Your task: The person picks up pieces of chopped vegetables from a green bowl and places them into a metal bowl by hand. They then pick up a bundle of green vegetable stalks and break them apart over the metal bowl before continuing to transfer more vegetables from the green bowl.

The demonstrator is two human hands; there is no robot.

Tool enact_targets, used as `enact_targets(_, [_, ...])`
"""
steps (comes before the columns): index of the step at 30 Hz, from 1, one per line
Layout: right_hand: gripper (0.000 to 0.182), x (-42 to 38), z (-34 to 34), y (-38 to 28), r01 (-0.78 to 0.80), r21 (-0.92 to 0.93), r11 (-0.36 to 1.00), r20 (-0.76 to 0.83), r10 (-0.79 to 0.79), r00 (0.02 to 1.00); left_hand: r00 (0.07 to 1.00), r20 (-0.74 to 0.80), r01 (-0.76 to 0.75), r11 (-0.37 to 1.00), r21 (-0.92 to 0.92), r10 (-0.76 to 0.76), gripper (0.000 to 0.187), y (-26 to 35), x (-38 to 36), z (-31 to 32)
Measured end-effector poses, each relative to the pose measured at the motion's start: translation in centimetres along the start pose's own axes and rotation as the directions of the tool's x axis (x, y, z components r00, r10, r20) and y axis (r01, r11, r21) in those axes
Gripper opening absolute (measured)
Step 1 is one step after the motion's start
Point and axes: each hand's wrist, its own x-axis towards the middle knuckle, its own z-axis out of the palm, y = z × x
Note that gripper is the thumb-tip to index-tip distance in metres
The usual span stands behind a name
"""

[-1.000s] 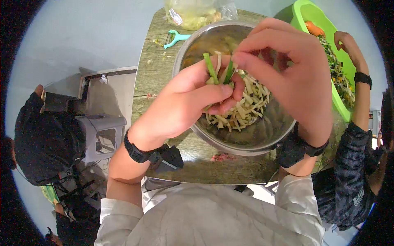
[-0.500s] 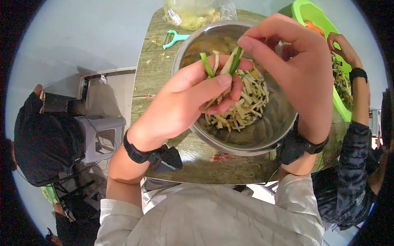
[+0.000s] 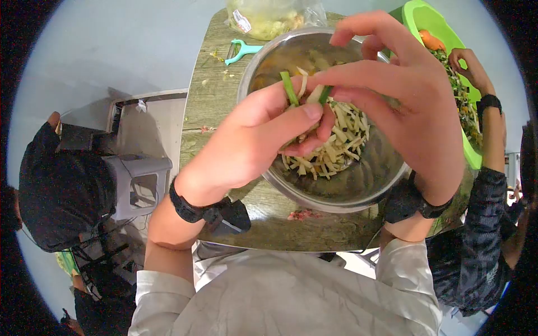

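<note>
My left hand [image 3: 255, 131] is closed around a small bunch of pale and green vegetable strips [image 3: 289, 89] over a large metal bowl [image 3: 330, 205]. Their upper ends poke out above its fingers. My right hand [image 3: 409, 95] meets the bunch from the right, its thumb and forefinger around the end of a green-edged strip [image 3: 324, 94]; the contact is partly hidden. Its other fingers are raised and curled. Below both hands, a heap of pale cut strips [image 3: 347, 140] with darker bits lies in the bowl.
A turquoise peeler [image 3: 244, 51] and a clear plastic bag [image 3: 269, 22] lie at the table's far side. Scraps dot the wooden tabletop [image 3: 204, 112]. At right, another person's hand [image 3: 473, 70] is over a green basin [image 3: 417, 14]. A grey stool [image 3: 137, 185] stands left.
My right hand has shifted down and its forefinger now reaches across the bunch; its other fingers have lifted apart. The left hand keeps its hold, slightly further right.
</note>
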Motion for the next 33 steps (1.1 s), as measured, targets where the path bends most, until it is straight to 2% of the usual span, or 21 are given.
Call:
enact_targets(2, [0.031, 0.2, -0.2, -0.2, 0.007, -0.069, 0.998, 0.013, -0.006, 1.0, 1.0, 0.013, -0.029, 0.999, 0.031, 0.028, 0.033, -0.2, 0.0, -0.1])
enact_targets(4, [0.029, 0.3, -0.1, 0.2, 0.158, -0.194, 0.968, -0.011, -0.163, 0.987, 1.0, 0.008, -0.001, 1.0, -0.002, 0.001, 0.036, -0.1, 0.1, -0.2])
enact_targets(5, [0.029, 0.5, 0.3, 0.9, 0.289, -0.285, 0.914, -0.026, -0.308, 0.951, 1.0, 0.005, 0.011, 1.0, -0.016, -0.011, 0.037, 0.1, 0.0, -0.2])
enact_targets(7, [0.027, 0.9, 0.3, 0.7, 0.293, -0.333, 0.896, -0.02, -0.318, 0.948, 1.0, -0.002, 0.02, 0.993, -0.115, -0.02, 0.04, 0.4, 0.0, -0.3])
enact_targets(8, [0.026, 0.9, 0.1, -0.3, 0.17, -0.288, 0.942, -0.008, -0.18, 0.984, 1.0, -0.004, 0.026, 0.986, -0.165, -0.027, 0.041, 0.4, -0.1, -0.3])
enact_targets(10, [0.024, 0.5, 0.5, -0.3, 0.056, -0.17, 0.984, -0.058, -0.067, 0.996, 0.999, -0.007, 0.051, 0.975, -0.217, -0.054, 0.041, 0.5, 0.1, -0.5])
enact_targets(11, [0.023, -0.1, 1.6, 0.8, 0.078, -0.094, 0.993, -0.131, -0.09, 0.987, 0.998, -0.008, 0.063, 0.968, -0.243, -0.067, 0.042, 0.5, 0.1, -0.6])
enact_targets(13, [0.023, 0.5, 1.6, 0.5, 0.117, -0.079, 0.99, -0.125, -0.127, 0.984, 0.999, 0.012, 0.052, 0.957, -0.286, -0.05, 0.042, 0.3, 0.1, -0.8])
enact_targets(14, [0.023, 1.1, 0.7, -0.2, 0.133, -0.139, 0.981, -0.044, -0.14, 0.989, 0.999, 0.022, 0.047, 0.951, -0.307, -0.042, 0.042, 0.2, 0.2, -0.9])
enact_targets(16, [0.023, 1.2, 0.2, -0.5, 0.144, -0.191, 0.971, 0.0, -0.147, 0.989, 1.0, 0.011, 0.028, 0.959, -0.282, -0.026, 0.043, 0.0, 0.2, -1.0])
enact_targets(17, [0.024, 0.6, 0.3, 0.1, 0.137, -0.185, 0.973, -0.039, -0.146, 0.989, 1.0, 0.005, 0.019, 0.963, -0.27, -0.019, 0.043, 0.0, 0.2, -0.9])
enact_targets(20, [0.021, 0.1, -1.4, -0.2, -0.001, -0.202, 0.979, -0.06, -0.012, 0.998, 0.996, -0.084, 0.003, 0.978, -0.206, -0.021, 0.05, 0.9, 0.1, 0.3])
enact_targets(21, [0.019, -0.1, -2.2, -0.3, -0.067, -0.214, 0.974, -0.053, 0.057, 0.997, 0.998, -0.054, 0.004, 0.979, -0.203, -0.015, 0.052, 0.8, 0.1, 0.1])
enact_targets(24, [0.015, -2.5, -5.2, 2.2, -0.292, -0.341, 0.894, -0.179, 0.243, 0.953, 1.0, 0.009, 0.007, 0.98, -0.197, -0.006, 0.059, 0.6, 0.3, -0.4])
enact_targets(26, [0.023, -4.2, -7.7, 4.7, -0.442, -0.278, 0.853, -0.301, 0.36, 0.883, 1.0, 0.009, 0.013, 0.981, -0.192, -0.012, 0.062, 0.8, 0.3, -0.4])
enact_targets(29, [0.029, -7.2, -11.5, 8.7, -0.631, -0.569, 0.528, -0.369, 0.522, 0.769, 0.997, 0.073, -0.016, 0.975, -0.223, 0.033, 0.046, 0.0, 0.5, -1.2])
enact_targets(32, [0.031, -7.7, -11.7, 8.8, -0.531, -0.672, 0.516, -0.338, 0.425, 0.84, 1.0, 0.031, 0.01, 0.971, -0.237, -0.002, 0.047, 0.5, 0.3, -0.6])
enact_targets(33, [0.029, -7.2, -11.5, 8.3, -0.572, -0.619, 0.537, -0.355, 0.459, 0.815, 0.999, 0.043, 0.005, 0.975, -0.224, 0.005, 0.047, 0.5, 0.4, -0.7])
